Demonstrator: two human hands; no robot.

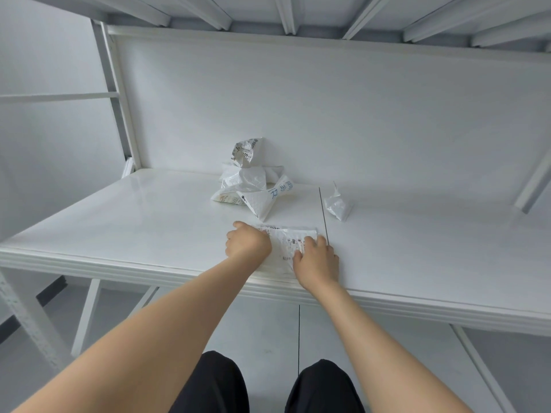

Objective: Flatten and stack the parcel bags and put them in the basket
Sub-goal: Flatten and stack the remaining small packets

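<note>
A white parcel bag with a printed label [284, 242] lies flat on the white shelf [134, 222], near its front edge. My left hand [247, 241] rests on the bag's left side with fingers curled under. My right hand [316, 257] presses on its right side, fingers bent onto the plastic. Behind, a heap of crumpled white parcel bags [250, 180] sits by the back wall, one with blue lettering [281, 190]. A small crumpled bag [338, 205] lies apart to the right. No basket is in view.
The shelf surface has a dark seam [323, 216] running front to back, right of my hands. White uprights stand at left [119, 114] and right. Another shelf level hangs overhead. My knees in black trousers [268, 386] are below the shelf edge.
</note>
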